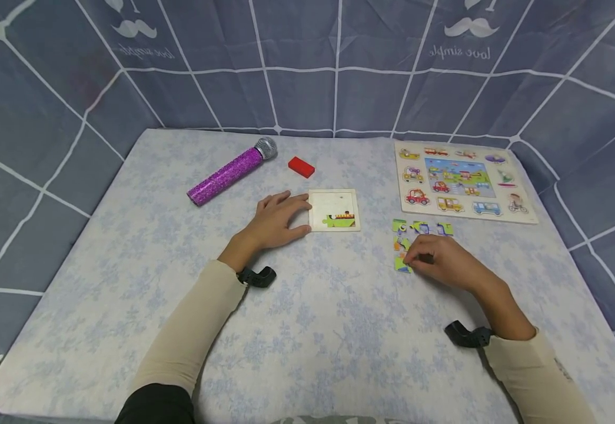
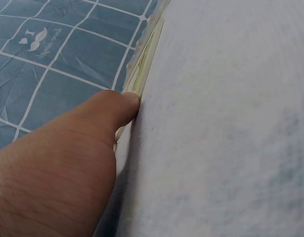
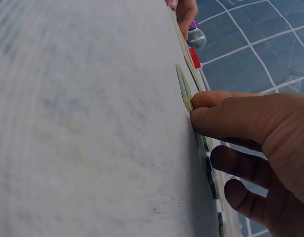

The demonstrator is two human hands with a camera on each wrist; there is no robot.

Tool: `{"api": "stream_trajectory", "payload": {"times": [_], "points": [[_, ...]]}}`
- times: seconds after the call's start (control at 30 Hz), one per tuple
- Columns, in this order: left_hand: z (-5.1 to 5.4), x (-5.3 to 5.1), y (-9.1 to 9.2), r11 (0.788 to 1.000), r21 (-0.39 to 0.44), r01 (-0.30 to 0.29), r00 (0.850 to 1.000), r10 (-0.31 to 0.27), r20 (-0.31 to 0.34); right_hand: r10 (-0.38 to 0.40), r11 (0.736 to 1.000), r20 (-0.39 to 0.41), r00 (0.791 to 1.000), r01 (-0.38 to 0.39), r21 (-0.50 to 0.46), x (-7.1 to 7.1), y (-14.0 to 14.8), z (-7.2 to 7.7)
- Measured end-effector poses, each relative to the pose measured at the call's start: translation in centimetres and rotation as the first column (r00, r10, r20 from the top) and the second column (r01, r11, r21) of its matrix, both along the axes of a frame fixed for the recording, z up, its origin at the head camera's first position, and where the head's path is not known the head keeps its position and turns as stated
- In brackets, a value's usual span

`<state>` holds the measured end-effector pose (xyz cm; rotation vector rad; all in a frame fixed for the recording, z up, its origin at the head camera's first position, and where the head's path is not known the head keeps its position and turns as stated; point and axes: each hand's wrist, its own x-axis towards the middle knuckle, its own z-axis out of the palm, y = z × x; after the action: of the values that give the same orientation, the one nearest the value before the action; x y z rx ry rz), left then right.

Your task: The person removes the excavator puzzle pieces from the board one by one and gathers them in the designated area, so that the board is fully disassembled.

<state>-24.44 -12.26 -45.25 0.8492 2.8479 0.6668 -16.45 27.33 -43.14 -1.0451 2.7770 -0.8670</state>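
My left hand (image 1: 275, 222) rests beside a small wooden puzzle tray (image 1: 331, 199), fingers spread, index finger and thumb at its left edge. In the left wrist view the thumb (image 2: 123, 104) touches the tray's rim. A green picture piece (image 1: 341, 220) with a train-like shape lies in the tray's lower part. Farther right, my right hand (image 1: 445, 262) pinches a puzzle piece (image 3: 184, 89) between thumb and forefinger; in the right wrist view that piece is tilted with one end off the table. Other loose puzzle pieces (image 1: 421, 227) lie next to the hand, which partly hides them.
A purple glitter microphone (image 1: 230, 174) lies at the back left. To its right is a red block (image 1: 301, 166). At the back right lies a large wooden vehicle puzzle board (image 1: 466, 206). A tile-patterned curtain (image 1: 307, 100) stands behind the cloth-covered table (image 1: 307, 341).
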Motion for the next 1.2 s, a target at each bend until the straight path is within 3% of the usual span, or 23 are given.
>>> {"api": "stream_trajectory", "payload": {"times": [0.4,0.7,0.83,1.0,1.2], "points": [[0.0,0.0,-0.1,1.000,-0.010,-0.008,1.000,0.008,-0.001,0.017,1.000,-0.040,0.999,-0.017,0.005,-0.1,-0.1,0.1],[0.1,0.1,0.0,1.000,0.014,0.003,1.000,-0.003,-0.001,0.019,0.999,-0.085,0.996,-0.021,-0.033,-0.7,-0.6,1.7],[0.1,0.0,-0.1,1.000,0.012,0.001,1.000,-0.001,-0.002,0.058,0.998,-0.071,0.996,-0.059,-0.012,-2.3,-2.8,3.2],[0.1,0.0,0.0,1.000,0.014,0.000,1.000,0.000,-0.005,0.090,0.995,0.014,0.996,-0.091,0.041,-5.3,-7.3,5.3],[-0.1,-0.1,0.0,1.000,0.005,0.001,1.000,-0.001,-0.004,0.130,0.981,0.150,0.980,-0.149,0.121,-8.8,-12.4,4.7]]}}
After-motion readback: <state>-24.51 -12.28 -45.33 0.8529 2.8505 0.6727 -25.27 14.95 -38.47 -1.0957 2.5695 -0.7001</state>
